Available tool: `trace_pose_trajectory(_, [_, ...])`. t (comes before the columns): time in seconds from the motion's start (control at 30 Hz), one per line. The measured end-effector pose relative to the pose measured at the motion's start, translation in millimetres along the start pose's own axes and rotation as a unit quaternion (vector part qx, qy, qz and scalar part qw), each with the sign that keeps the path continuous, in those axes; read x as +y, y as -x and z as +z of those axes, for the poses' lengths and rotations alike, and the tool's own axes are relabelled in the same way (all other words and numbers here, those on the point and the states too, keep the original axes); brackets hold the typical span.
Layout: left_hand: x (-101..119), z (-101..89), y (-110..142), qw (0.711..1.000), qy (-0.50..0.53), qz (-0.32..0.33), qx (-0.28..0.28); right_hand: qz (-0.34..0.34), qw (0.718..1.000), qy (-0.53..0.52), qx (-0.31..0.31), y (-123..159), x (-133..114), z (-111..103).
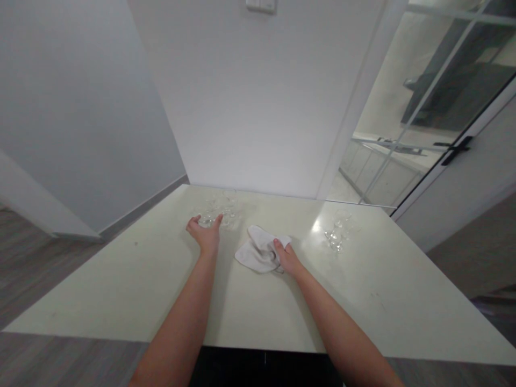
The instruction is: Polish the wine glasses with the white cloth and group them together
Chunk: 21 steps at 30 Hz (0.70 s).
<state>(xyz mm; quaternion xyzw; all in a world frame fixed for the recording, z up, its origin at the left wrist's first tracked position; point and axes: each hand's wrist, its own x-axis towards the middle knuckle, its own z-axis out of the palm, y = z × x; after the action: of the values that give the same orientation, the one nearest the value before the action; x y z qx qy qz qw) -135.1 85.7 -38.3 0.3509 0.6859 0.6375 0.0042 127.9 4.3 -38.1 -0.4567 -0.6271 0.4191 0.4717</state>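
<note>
My left hand point(206, 232) reaches to a cluster of clear glasses point(221, 210) at the far middle of the white table point(121, 279). Its thumb and fingers curve round the nearest glass, touching it. My right hand point(285, 256) rests on a crumpled white cloth point(260, 250) lying on the table, fingers closed on its edge. A second small group of clear glasses point(339, 232) stands to the right of the cloth, apart from both hands.
The table butts against a white wall point(258, 107). A glass partition with a dark-handled door point(455, 150) stands at the right. Grey wood floor point(36, 258) lies to the left and right of the table.
</note>
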Motion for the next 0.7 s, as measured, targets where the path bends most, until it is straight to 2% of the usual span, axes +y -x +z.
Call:
trace_pose_trajectory(0.17, [3,-2.6,3,1.000,0.019,-0.014,-0.012,-0.003,1.000,0.006,0.003,0,0,0])
trace_pose_trajectory(0.27, [13,-7.8,5,0.999,0.042,-0.014,0.019,-0.005,1.000,0.008,0.000,0,0,0])
trace_pose_trajectory(0.37, [29,-16.2,6,0.992,0.094,0.036,0.076,-0.005,1.000,0.005,0.008,0,-1,0])
trace_pose_trajectory(0.47, [46,-24.0,12,0.981,0.149,0.103,0.074,-0.018,0.999,-0.016,0.035,0,-2,1])
trace_pose_trajectory(0.57, [60,-27.8,29,0.972,0.187,0.145,-0.014,-0.039,0.996,-0.041,0.073,3,-2,1])
trace_pose_trajectory(0.63, [67,-28.3,46,0.963,0.171,0.161,-0.129,-0.058,0.994,-0.042,0.085,6,-1,-1])
trace_pose_trajectory(0.7, [74,-27.9,64,0.939,0.112,0.188,-0.267,-0.086,0.994,-0.020,0.069,10,2,-3])
